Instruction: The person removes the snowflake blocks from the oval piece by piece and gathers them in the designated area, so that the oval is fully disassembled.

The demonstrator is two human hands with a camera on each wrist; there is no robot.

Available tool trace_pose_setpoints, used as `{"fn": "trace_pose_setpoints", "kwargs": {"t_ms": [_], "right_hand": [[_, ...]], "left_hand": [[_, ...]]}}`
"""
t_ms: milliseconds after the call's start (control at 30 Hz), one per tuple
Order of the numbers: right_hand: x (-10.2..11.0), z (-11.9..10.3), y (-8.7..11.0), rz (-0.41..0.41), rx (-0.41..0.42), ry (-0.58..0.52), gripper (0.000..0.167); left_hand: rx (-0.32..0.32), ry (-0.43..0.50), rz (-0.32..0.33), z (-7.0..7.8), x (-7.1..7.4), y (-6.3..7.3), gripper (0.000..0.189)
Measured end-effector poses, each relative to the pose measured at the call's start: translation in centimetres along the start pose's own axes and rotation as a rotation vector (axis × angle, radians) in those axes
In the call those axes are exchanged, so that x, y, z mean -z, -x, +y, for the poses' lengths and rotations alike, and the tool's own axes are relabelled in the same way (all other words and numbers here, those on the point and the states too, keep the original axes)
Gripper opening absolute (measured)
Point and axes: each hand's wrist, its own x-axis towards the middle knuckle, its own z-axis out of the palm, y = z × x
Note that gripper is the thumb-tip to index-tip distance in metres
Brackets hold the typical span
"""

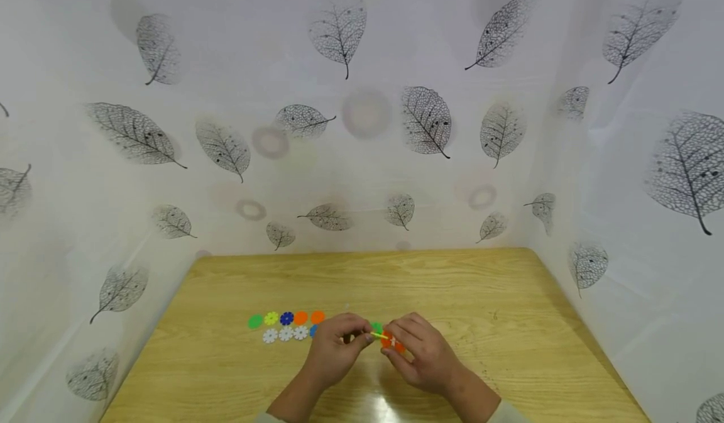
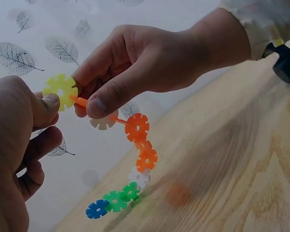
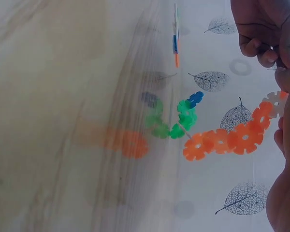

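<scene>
My left hand [image 1: 338, 351] pinches a yellow notched plastic disc [image 2: 55, 87] between thumb and fingers. Close beside it, my right hand [image 1: 421, 352] holds one end of a chain of linked snowflake discs by an orange disc [image 2: 79, 101]. At the fingertips, the yellow disc meets that orange one edge to edge. From the right hand the chain curves down through a whitish disc, several orange discs [image 2: 137, 128], a white one [image 2: 139, 178] and green ones [image 2: 116, 200] to a blue disc [image 2: 96, 209] at its far end. Fingers hide part of the chain's held end.
Left of the hands, loose discs lie in two rows on the wooden table [image 1: 452, 285]: green [image 1: 256, 322], yellow [image 1: 271, 318], dark blue [image 1: 286, 318] and orange [image 1: 301, 318] behind, white [image 1: 286, 334] in front. A blue disc [image 1: 313, 330] is partly behind the left hand. Leaf-patterned sheeting surrounds the table.
</scene>
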Motion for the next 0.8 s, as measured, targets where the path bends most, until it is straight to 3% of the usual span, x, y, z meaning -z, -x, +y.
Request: {"fn": "trace_pose_setpoints", "kwargs": {"t_ms": [567, 667, 800], "right_hand": [[-0.3, 0.0, -0.6, -0.012, 0.018, -0.014, 0.03], [0.0, 0.3, 0.0, -0.015, -0.007, -0.014, 0.03], [0.7, 1.1, 0.9, 0.015, -0.024, -0.021, 0.031]], "left_hand": [[-0.041, 0.038, 0.02, -0.4, 0.6, 0.3, 0.015], [-0.03, 0.066, 0.052, -0.5, 1.8, 0.1, 0.012], [0.018, 0.046, 0.098, -0.4, 4.7, -0.7, 0.015]]}}
